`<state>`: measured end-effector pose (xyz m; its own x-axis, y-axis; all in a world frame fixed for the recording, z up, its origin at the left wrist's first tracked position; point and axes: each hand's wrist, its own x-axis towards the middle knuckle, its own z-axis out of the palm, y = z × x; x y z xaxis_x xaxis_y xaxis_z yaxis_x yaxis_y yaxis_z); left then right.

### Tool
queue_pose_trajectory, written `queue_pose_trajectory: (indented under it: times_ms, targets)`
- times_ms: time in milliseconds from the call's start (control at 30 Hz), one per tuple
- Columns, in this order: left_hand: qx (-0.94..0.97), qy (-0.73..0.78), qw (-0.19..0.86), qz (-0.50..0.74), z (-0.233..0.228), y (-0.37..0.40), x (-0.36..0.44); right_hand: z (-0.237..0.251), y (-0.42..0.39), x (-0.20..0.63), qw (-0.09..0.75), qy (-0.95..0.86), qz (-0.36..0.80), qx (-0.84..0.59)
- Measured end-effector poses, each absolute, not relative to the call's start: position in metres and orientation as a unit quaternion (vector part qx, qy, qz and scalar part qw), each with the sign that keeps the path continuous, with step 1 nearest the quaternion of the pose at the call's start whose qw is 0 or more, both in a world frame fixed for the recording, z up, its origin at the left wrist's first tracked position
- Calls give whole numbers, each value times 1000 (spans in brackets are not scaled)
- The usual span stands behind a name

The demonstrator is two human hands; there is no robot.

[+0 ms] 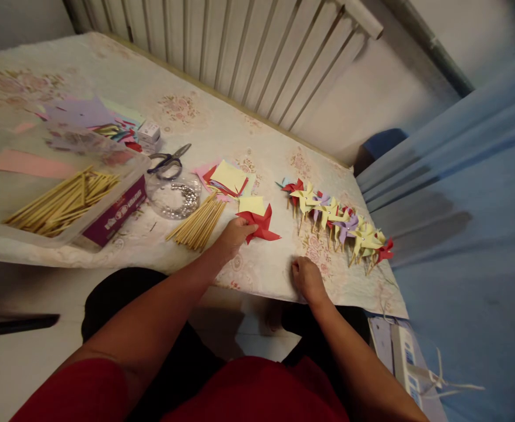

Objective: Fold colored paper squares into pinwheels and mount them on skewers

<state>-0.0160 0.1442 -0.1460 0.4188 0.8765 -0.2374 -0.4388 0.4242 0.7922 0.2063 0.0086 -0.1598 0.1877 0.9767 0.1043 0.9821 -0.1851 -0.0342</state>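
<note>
My left hand [235,235] pinches a red paper pinwheel head [263,225] by one side, low over the table; I see no stick on it. A yellow paper square [252,205] lies just behind it. Near the table's front edge is my right hand [309,278], its fingers curled closed; whatever they hold, if anything, is hidden. Left of the red pinwheel fans out a bundle of thin wooden sticks [201,223]. A stack of coloured paper squares [228,177] sits behind the sticks. To the right, pinwheels on sticks [327,212] in red, yellow and purple lie in a row.
A round clear tub [197,186] holds small shiny pieces. Dark-handled scissors [169,162] lie behind it. At left stands a plastic box [128,189] of wooden sticks, with coloured paper sheets [77,112] and small white boxes [149,133] behind. A blue curtain [463,205] hangs at right.
</note>
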Motion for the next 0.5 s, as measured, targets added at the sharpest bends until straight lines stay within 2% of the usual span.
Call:
queue_pose_trajectory:
  times_ms: [133, 300, 500]
  targets:
    - [324, 325, 777, 430, -142, 144, -16, -154, 10, 208, 87, -603, 19, -793]
    - [331, 340, 767, 431, -140, 143, -16, -118, 17, 198, 234, -525, 74, -815]
    - [339, 334, 769, 427, -142, 141, -15, -68, 42, 147, 362, -541, 129, -748]
